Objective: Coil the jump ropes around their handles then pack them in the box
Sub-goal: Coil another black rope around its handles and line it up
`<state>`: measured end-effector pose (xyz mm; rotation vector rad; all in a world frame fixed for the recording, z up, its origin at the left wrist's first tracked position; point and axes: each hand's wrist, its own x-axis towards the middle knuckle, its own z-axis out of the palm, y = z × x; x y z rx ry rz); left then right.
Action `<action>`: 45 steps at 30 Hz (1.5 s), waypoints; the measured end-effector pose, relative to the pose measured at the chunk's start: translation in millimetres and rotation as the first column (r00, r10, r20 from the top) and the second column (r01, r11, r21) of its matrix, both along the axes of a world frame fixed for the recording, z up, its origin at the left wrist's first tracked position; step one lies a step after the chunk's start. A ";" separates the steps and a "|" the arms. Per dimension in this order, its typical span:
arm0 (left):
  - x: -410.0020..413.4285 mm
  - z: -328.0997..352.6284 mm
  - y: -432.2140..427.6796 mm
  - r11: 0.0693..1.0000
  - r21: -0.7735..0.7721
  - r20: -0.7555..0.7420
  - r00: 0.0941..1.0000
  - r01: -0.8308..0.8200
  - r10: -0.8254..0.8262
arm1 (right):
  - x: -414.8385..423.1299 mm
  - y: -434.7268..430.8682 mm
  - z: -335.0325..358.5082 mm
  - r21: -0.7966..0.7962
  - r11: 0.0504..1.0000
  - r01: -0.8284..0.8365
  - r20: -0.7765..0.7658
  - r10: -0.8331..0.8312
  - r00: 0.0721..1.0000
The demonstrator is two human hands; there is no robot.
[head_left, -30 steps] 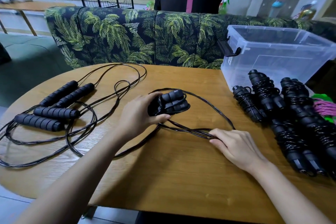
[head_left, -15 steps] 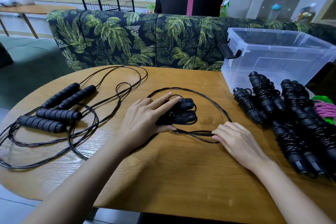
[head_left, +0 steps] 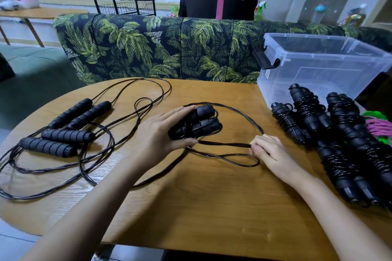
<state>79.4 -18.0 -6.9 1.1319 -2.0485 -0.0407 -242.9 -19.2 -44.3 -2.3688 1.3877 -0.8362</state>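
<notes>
Jump rope handles [head_left: 199, 122], paired, long axis left-right, gripped by left hand [head_left: 157, 135]; cord [head_left: 222, 144] runs rightward to pinching right hand [head_left: 269, 150].

Left hand [head_left: 157, 135] covers the near ends of the paired handles [head_left: 202, 119] at centre. Right hand [head_left: 273, 154] curls over the cord [head_left: 224, 144], fingertips tucked out of sight. At four o'clock the coiled bundles [head_left: 339, 144] run off the edge; at eight, the loose ropes [head_left: 67, 134] do too. At twelve, the shirt [head_left: 218, 6] has small print, too tiny to read
</notes>
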 end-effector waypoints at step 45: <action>-36.9 24.0 6.9 0.892 0.187 0.143 0.910 -0.411 0.389 | 76.5 62.7 -3.6 -0.471 0.872 0.133 -0.037 -0.170 0.985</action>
